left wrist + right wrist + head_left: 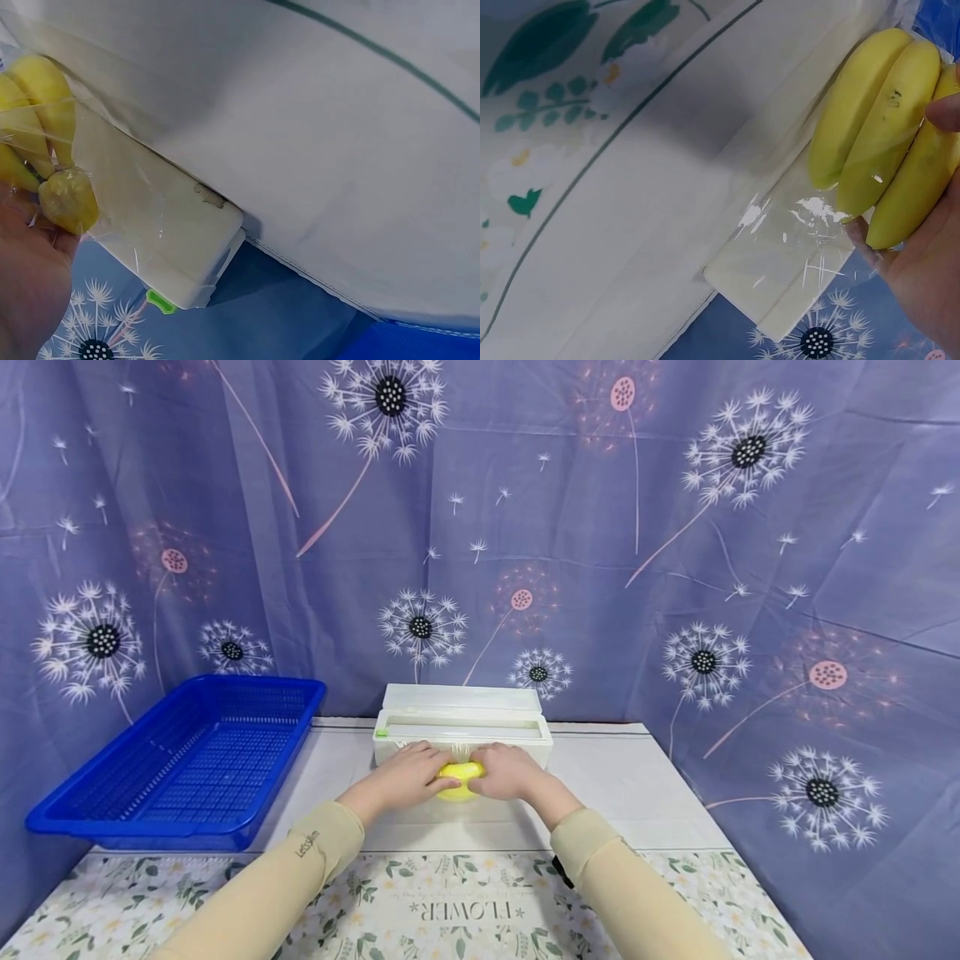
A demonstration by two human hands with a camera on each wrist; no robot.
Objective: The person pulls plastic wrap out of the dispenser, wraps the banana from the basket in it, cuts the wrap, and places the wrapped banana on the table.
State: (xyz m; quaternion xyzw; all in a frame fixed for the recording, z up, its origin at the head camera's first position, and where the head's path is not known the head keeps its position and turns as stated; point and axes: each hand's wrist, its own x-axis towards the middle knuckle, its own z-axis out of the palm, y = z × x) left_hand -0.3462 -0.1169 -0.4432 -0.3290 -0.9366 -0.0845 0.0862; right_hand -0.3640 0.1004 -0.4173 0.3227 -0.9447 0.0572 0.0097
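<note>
A bunch of bananas is between both hands, in front of a white cling film dispenser with its lid raised. My left hand grips the stem end, thumb toward me; in the left wrist view that stem end has clear film over it. From the other side my right hand grips the bananas near their tips. Shiny cling film stretches from the fruit across the dispenser front in the right wrist view. A green slider sits at the dispenser's left end.
An open blue plastic basket stands at the left of the table. A white cloth and a floral cloth cover the tabletop. Behind hangs a purple dandelion-print curtain, which also runs along the right side.
</note>
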